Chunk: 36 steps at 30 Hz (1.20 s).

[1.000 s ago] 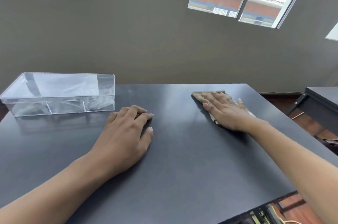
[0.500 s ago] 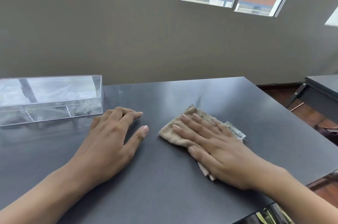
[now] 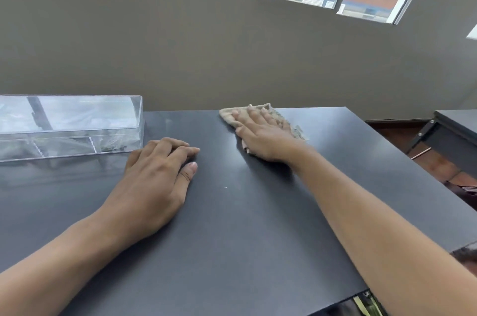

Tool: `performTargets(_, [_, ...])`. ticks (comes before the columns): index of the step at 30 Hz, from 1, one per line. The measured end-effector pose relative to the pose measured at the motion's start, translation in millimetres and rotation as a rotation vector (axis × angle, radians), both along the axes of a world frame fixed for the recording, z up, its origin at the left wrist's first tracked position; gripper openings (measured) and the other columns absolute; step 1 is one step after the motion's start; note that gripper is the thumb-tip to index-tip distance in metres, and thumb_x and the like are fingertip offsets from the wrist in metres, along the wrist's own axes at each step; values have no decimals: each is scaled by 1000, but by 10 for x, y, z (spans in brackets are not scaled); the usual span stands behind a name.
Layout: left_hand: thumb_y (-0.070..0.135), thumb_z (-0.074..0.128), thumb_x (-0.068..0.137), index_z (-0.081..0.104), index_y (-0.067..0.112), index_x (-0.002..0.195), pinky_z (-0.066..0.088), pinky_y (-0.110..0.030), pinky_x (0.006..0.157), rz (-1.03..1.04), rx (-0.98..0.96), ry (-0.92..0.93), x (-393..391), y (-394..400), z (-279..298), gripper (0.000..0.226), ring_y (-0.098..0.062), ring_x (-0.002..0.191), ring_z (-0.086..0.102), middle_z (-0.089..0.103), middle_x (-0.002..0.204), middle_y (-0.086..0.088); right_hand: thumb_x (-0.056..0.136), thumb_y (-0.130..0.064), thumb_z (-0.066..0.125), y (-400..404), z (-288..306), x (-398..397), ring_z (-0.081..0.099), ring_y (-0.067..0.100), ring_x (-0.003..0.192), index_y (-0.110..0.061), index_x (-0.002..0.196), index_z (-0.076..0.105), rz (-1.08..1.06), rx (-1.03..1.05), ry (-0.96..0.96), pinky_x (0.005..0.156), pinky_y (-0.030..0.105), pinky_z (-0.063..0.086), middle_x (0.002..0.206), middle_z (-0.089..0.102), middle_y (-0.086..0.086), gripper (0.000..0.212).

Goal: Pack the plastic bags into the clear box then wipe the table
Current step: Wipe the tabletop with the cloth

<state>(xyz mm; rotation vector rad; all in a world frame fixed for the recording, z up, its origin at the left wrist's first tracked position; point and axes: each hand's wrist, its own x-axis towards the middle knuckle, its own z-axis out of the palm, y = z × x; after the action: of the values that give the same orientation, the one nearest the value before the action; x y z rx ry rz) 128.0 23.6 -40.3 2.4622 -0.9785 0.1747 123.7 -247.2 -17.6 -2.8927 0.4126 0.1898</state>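
Note:
A clear box [image 3: 69,127] with its lid on stands at the far left of the dark table [image 3: 245,225], with crumpled plastic bags [image 3: 111,145] dimly visible inside. My right hand [image 3: 263,137] lies flat on a beige cloth [image 3: 229,115], pressing it against the table near the far edge. My left hand [image 3: 154,181] rests palm down on the table just right of the box, fingers loosely together, holding nothing.
A grey wall rises right behind the table's far edge. A second dark table [image 3: 456,132] stands to the right across a gap of reddish floor. The table's right edge runs diagonally toward me.
My right hand has slid the cloth from the middle of the table back to the far edge. The left hand has stayed where it was.

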Motion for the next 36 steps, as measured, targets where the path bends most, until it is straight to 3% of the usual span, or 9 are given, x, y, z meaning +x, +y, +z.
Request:
performTargets(5, [53,30,96,52,35,139,19,-26,107,24,7,19,-11,48,17,51,-7,133,35,46,135,20,107,-55,16,305,31,-961,-25,-5,151,-67,153,1,237,19,-7,125,47,-14,166,-17,-34,49])
performTargets(10, [56,30,98,46,35,144,15,-27,113,17,29,22,-55,35,32,54,-8,138,30,41,142,18,102,-62,11,30,117,-1617,-27,-18,144,-75,146,5,192,42,18,127,38,-12,157,-15,-49,47])
performTargets(13, [53,32,102,45,34,147,14,-29,115,18,33,16,-59,21,36,51,-9,141,28,40,144,16,106,-61,13,-149,97,-1429,-27,-15,145,-76,145,2,88,10,21,127,42,-10,161,-13,-42,43])
performTargets(16, [48,40,102,46,32,147,15,-30,114,15,11,16,-53,22,33,47,-11,140,30,41,144,13,106,-59,19,-151,71,-1051,-17,-2,154,-74,147,6,-18,-32,-14,126,50,-7,169,-5,-30,45])
performTargets(19, [47,40,102,49,31,144,20,-29,112,15,-39,9,-36,57,33,46,-11,137,34,44,142,14,105,-61,21,126,45,-837,-15,4,156,-72,150,8,8,0,-21,125,54,-9,171,-6,-25,47])
performTargets(23, [47,38,97,53,32,140,24,-28,109,-7,-92,4,-13,100,53,48,-9,134,39,47,137,15,101,-66,14,730,1,-1165,-23,0,153,-77,145,0,235,-9,-47,125,50,-12,169,-11,-28,47])
performTargets(27, [42,43,102,53,33,140,23,-27,110,-35,-99,6,-6,128,35,40,-8,135,39,46,137,16,96,-70,11,859,12,-1818,-20,-9,151,-79,143,2,306,20,-108,126,36,-11,163,-10,-42,49])
performTargets(31, [38,47,103,53,31,140,21,-24,111,-69,-82,16,5,102,15,38,-7,134,38,46,138,17,98,-66,16,309,17,-1860,-5,-10,154,-74,147,16,127,10,-171,128,36,1,165,8,-39,50])
performTargets(36, [37,46,103,56,31,137,20,-23,108,-94,-35,14,-5,86,4,36,-8,131,41,50,135,18,100,-68,10,-176,10,-1177,-13,3,157,-74,147,2,-176,-67,-21,127,50,-4,171,-5,-24,49])
